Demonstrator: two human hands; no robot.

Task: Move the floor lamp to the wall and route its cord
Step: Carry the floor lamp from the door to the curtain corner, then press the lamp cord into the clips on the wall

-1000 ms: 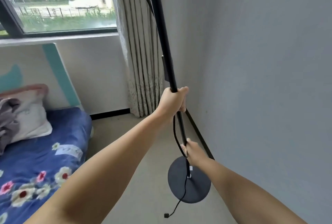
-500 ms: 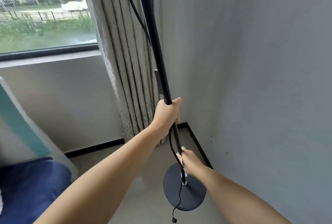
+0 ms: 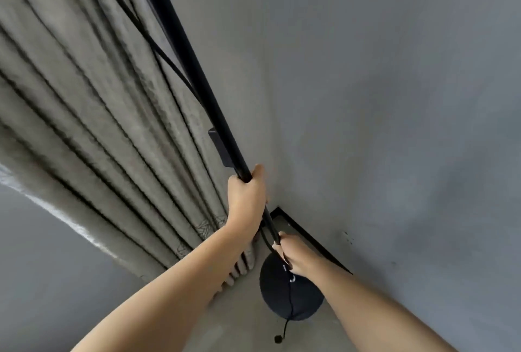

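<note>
Now, step in hand: the carrying part of the task, judged to be near its end, with the cord not yet routed.
Left hand (image 3: 248,196): wrapped in a closed fist round the lamp pole (image 3: 197,81), partway up, just below a small dark box (image 3: 221,147) fixed to the pole.
Right hand (image 3: 293,253): closed on the pole low down, just above the round base (image 3: 291,295); its fingers seem to pinch the cord against the pole, though that is hard to tell.
Floor lamp: pole leaning, base at the floor's corner where the grey wall (image 3: 380,98) meets the curtain (image 3: 84,126), beside the black skirting (image 3: 310,236). Whether the base rests on the floor (image 3: 248,329) or hangs just above it, I cannot tell.
Cord (image 3: 158,47): runs loose down beside the pole, crosses the base and ends in a small plug (image 3: 278,338) near the floor, free.
Next move, as I judge: set the base flat close to the wall, bring the pole upright, keep it off the curtain folds, then free one hand for the cord.
</note>
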